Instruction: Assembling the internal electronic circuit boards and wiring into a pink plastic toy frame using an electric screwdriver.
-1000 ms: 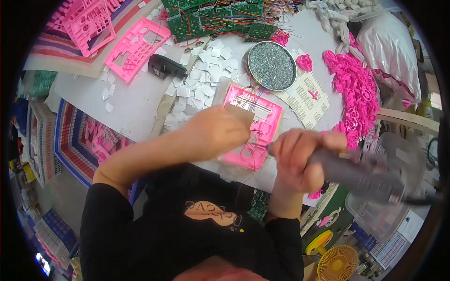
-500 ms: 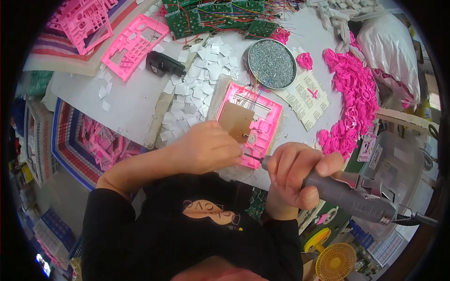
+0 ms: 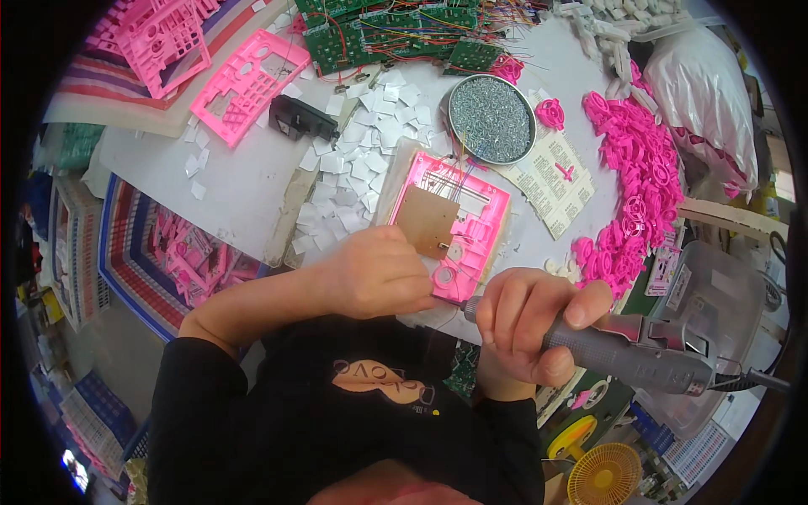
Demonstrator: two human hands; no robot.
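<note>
A pink plastic housing lies on the white table with a brown circuit board and thin coloured wires inside it. My left hand rests at its near left corner, fingers curled on the edge. My right hand grips a grey electric screwdriver, whose tip end points toward the housing's near edge. A cable runs off the tool to the right.
A round metal dish of screws stands behind the housing. Small white squares litter the table. Green circuit boards lie at the back, pink parts pile at right, more pink frames at left. A crate sits below.
My left hand has slid down off the housing, uncovering the brown board. My right hand with the screwdriver has dropped lower and nearer to me.
</note>
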